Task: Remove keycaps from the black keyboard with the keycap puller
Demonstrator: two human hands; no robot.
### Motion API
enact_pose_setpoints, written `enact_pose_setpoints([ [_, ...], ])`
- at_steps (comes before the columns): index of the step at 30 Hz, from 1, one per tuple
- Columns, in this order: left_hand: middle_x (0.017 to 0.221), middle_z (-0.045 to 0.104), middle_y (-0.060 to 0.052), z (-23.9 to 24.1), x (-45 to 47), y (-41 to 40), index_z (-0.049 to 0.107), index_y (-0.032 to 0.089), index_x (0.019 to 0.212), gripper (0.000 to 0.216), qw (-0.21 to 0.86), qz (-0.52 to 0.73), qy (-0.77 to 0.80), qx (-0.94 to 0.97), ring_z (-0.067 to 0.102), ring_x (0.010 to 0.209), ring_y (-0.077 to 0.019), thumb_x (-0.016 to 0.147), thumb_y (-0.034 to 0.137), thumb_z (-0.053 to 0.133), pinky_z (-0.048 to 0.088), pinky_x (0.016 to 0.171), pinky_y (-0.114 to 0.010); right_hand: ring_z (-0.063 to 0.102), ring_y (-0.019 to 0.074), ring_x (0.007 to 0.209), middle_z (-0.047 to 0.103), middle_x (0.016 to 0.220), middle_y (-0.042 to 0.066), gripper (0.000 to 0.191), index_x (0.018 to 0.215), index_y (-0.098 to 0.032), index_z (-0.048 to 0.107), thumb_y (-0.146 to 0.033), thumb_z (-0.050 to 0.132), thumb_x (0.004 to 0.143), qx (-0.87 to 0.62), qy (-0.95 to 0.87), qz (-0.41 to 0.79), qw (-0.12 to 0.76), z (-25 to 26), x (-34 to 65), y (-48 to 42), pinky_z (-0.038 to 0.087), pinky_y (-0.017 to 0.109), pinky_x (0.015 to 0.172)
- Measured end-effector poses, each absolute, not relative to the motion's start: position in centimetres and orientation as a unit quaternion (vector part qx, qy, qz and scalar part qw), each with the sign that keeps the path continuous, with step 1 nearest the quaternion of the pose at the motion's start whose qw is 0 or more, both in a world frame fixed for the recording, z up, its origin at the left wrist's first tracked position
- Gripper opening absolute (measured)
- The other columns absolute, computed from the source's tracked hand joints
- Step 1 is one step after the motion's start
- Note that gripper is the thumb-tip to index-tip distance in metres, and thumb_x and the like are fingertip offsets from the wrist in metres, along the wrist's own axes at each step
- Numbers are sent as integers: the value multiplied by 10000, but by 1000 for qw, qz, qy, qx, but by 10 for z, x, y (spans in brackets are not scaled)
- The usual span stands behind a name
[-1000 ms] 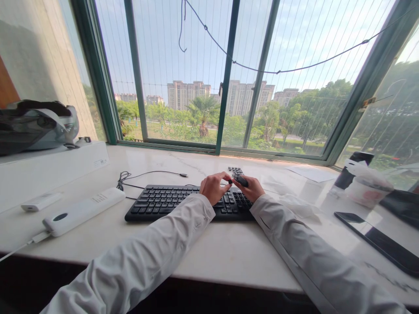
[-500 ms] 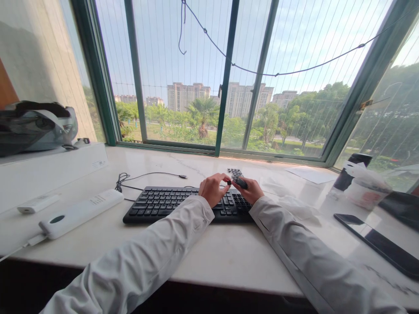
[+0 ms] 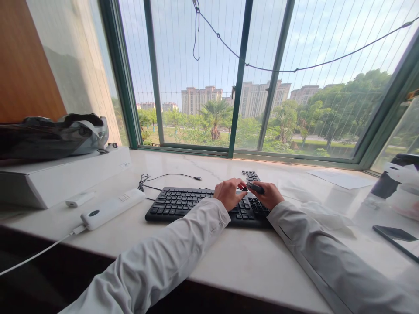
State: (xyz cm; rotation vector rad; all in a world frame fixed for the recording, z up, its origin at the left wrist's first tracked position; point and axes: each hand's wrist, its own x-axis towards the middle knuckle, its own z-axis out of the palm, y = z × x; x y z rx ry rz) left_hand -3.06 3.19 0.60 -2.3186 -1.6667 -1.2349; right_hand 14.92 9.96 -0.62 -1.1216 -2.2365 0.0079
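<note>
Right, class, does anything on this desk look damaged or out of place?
Yes: the keyboard has an open grid at its right end where keys should sit, and small black keycaps lie on the desk behind it.

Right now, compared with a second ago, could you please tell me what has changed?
The head view has swung left, shifting the scene rightward. Nothing was visibly taken or released: the left hand still holds a small black keycap, the right hand a dark-handled tool, over the keyboard.

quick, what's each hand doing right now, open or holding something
Left hand: closed, pinching a small black piece, possibly a keycap.
Right hand: closed around a dark tool; exact type unclear.
</note>
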Motion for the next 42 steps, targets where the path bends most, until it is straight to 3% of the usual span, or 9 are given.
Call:
enact_pose_setpoints([
  [6,933,699,57,4,-32,34,642,301,957,209,17,-377,-537,-755,632,870,-142,777,407,651,461,748,-262,627,195,752,710,836,22,266,961,-315,692,-417,487,826,-541,-794,-78,267,3,152,95,364,255,617],
  [14,945,707,70,3,-31,35,663,322,950,194,36,-341,-545,-765,636,888,-159,757,348,671,466,769,-267,625,227,836,698,924,55,309,1032,-327,663,-441,437,855,-620,-749,-74,222,9,163,98,388,296,663],
  [22,944,714,71,6,-26,33,680,318,921,177,82,-332,-543,-767,646,869,-168,763,393,658,471,747,-263,620,257,887,663,967,104,316,1054,-279,659,-346,430,847,-658,-732,-67,162,15,173,101,422,355,740],
  [32,986,719,37,20,-37,53,742,323,923,230,110,-324,-545,-765,644,887,-173,827,455,580,459,740,-251,622,256,888,658,959,121,262,985,-199,660,-276,508,786,-668,-721,-68,168,22,182,106,437,351,728],
  [42,930,733,6,43,-30,144,758,267,881,213,138,-240,-564,-778,640,918,-215,789,386,607,451,830,-287,614,254,936,650,1013,135,257,985,-179,667,-225,533,771,-687,-708,-41,162,23,191,111,436,351,752],
])
